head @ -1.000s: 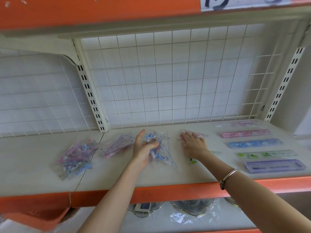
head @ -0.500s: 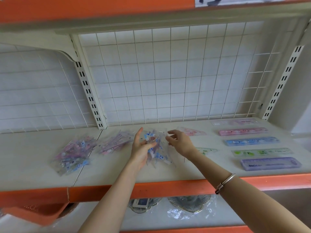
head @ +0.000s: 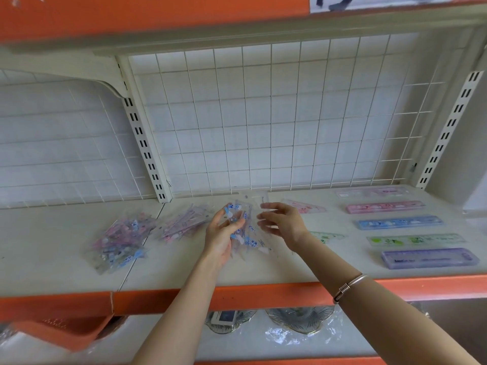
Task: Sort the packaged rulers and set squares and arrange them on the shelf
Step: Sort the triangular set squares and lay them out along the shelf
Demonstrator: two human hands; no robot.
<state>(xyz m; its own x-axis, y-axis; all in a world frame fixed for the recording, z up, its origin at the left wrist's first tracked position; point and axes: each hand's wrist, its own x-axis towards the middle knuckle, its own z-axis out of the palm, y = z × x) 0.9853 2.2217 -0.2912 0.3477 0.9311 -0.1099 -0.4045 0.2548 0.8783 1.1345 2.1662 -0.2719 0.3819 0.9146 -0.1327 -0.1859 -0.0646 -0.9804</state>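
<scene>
Shelf (head: 184,270) rulers (head: 400,223) run left-right; left hand (head: 221,241) grips packets (head: 247,233) pointing rearward.

This is a shop. The shelf (head: 263,275) has an orange front strip (head: 263,296), a white wire grid (head: 263,114) at the back and metal posts (head: 143,143) full of slots, like the racks shops use to show things for sale. New rulers (head: 400,223) in their wrappers lie in a neat row, little packs (head: 121,241) sit in heaps, glass dishes (head: 299,320) in plastic wrap sit one level down, and a paper sign (head: 369,1) hangs up top.
</scene>
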